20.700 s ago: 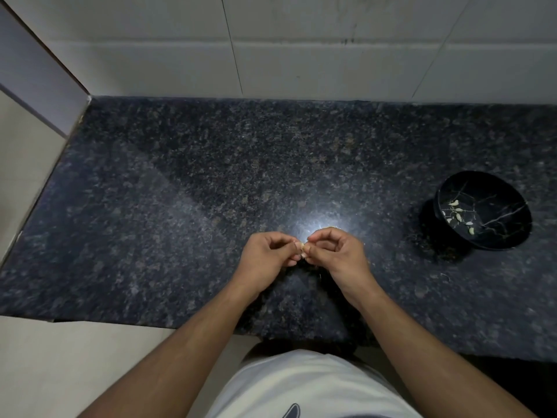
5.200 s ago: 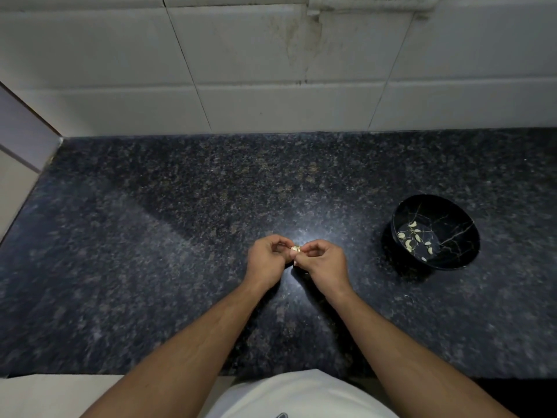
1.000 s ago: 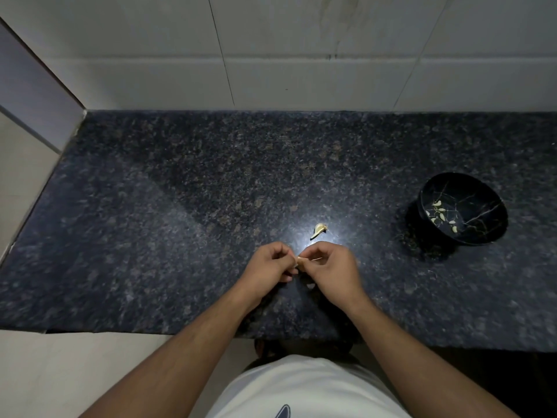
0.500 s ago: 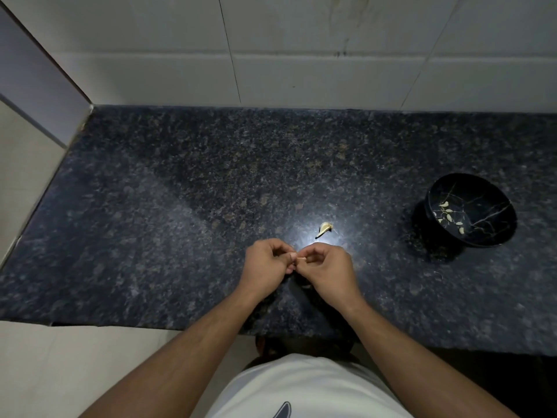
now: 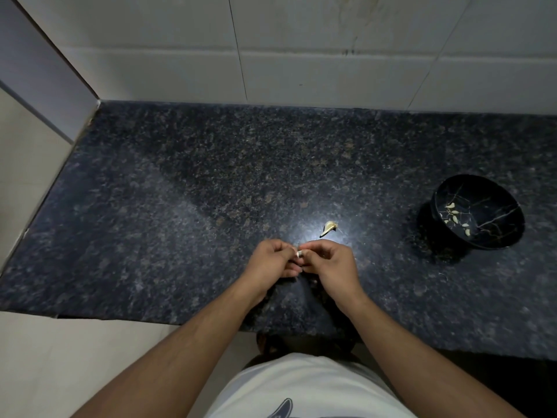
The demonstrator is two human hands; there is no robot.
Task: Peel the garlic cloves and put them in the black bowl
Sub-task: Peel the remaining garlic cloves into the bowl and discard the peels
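Grip: left hand [image 5: 272,260] and right hand [image 5: 330,263] fingers curled, pinching garlic clove [image 5: 300,253] together above countertop [image 5: 180,221]

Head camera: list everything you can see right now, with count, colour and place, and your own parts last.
black bowl: one, black with thin pale veins, on the counter at the right.
peeled cloves: several, exact count unclear, pale cream, inside the bowl.
loose garlic piece: one, pale yellow, on the counter just beyond the hands; clove or peel, cannot tell.
garlic clove: one, whitish, pinched between both hands, mostly hidden.
counter: one, dark speckled stone, across the middle.
wall tiles: several, off-white, behind the counter.
shirt: one, white, bottom centre.
left hand: one, fingers curled on the clove, front centre.
right hand: one, fingers curled on the clove, beside the left.
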